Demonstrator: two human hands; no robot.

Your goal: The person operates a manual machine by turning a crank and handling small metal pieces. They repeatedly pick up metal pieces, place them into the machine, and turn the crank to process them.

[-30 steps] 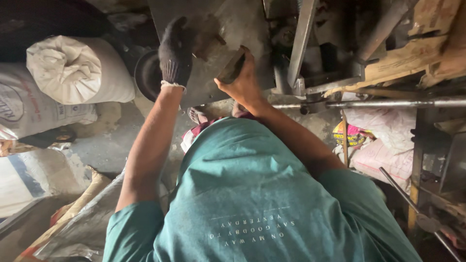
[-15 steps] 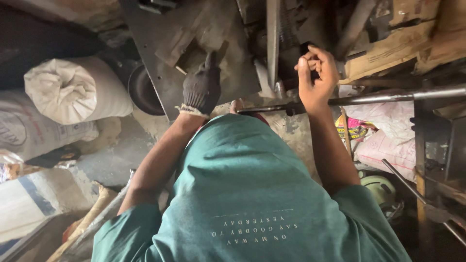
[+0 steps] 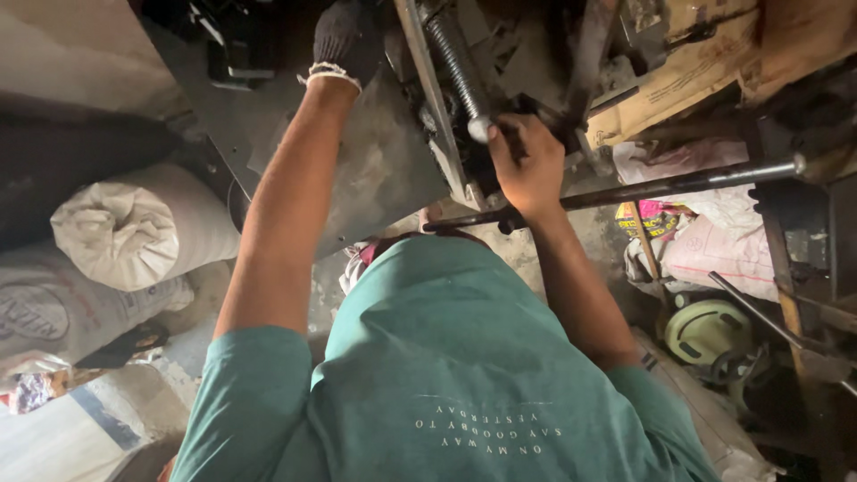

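My left hand (image 3: 344,40) wears a dark knit glove and reaches far up onto the dark top of a grey metal plate (image 3: 375,170). Its fingers run out of the frame, so its grip is hidden. My bare right hand (image 3: 528,165) is closed around a dark metal part right beside the shiny end of a threaded screw (image 3: 455,67). Just below that hand a long steel rod (image 3: 661,187) runs to the right. My teal shirt (image 3: 446,375) fills the lower middle of the view.
White filled sacks (image 3: 134,232) lie at the left. Wooden boards (image 3: 705,62) are at the upper right. Cloth and bags (image 3: 705,245), a pale green round object (image 3: 705,330) and thin metal bars (image 3: 777,326) clutter the right side.
My left hand has stretched farther up the grey plate. My right hand has come down from above the steel rod and closed on the part by the threaded screw. The view has moved closer.
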